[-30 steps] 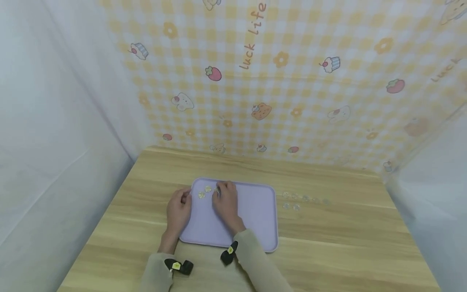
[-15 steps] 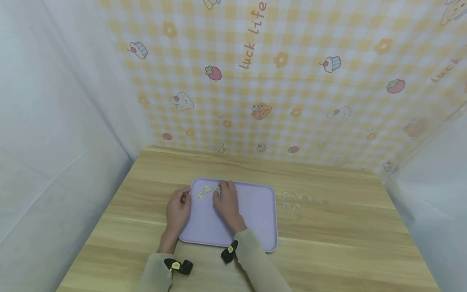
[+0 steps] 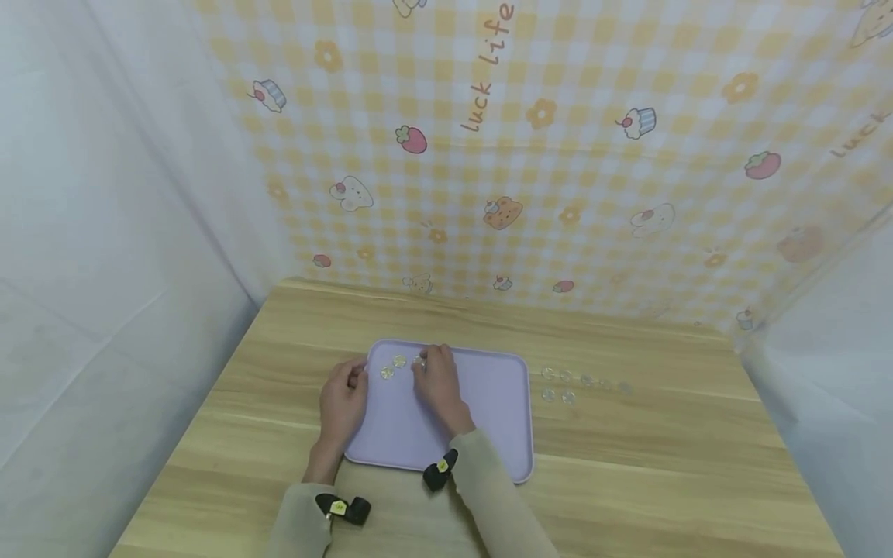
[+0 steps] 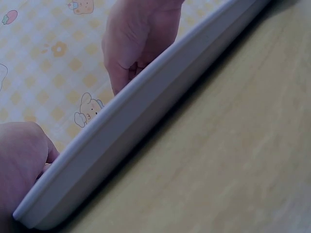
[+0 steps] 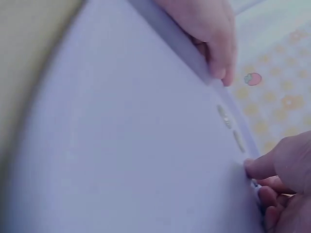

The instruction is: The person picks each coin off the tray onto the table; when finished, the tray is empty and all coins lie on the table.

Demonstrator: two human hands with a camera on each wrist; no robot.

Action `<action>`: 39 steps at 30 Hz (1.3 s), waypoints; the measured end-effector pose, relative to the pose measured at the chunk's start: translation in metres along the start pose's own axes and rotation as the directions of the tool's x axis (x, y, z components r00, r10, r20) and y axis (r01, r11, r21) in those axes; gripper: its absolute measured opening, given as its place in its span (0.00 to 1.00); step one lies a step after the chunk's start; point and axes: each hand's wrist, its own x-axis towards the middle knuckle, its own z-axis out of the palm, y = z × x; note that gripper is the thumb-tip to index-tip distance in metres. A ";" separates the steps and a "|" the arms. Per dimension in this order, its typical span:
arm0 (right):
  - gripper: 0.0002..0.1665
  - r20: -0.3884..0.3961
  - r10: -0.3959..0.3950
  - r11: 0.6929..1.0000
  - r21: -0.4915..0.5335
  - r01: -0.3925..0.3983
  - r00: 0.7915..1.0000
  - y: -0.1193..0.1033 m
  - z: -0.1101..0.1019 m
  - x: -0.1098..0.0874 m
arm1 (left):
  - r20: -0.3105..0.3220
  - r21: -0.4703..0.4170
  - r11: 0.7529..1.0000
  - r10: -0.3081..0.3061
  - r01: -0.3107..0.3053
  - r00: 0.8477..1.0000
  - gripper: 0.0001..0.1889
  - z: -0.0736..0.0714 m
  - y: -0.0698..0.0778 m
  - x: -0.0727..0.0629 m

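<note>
A lilac tray (image 3: 484,403) lies on the wooden table. My left hand (image 3: 342,407) holds its left edge, fingers curled at the rim; the right wrist view shows that hand's fingers (image 5: 221,65) at the rim too. Near the tray's far left corner lie two small clear round discs (image 3: 399,361), flat on its surface. A third clear disc (image 3: 418,362) shows at the tips of my right hand (image 3: 438,380), partly covered. In the right wrist view my right thumb and curled fingers pinch close over the tray, and a sliver of something shiny shows between them.
Several more clear discs (image 3: 587,380) lie in two rows on the table (image 3: 649,449), right of the tray. A yellow checked cloth (image 3: 516,170) hangs behind the table, and white cloth (image 3: 105,232) hangs at the sides.
My right hand has drawn slightly to the right, and more of the disc at its fingertips shows. The left hand stays at the tray's edge.
</note>
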 end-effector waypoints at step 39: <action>0.11 0.044 -0.074 0.997 0.007 0.073 0.996 0.005 -0.011 -0.001 | -0.003 0.019 1.000 -0.012 0.012 1.000 0.12 0.001 0.002 0.001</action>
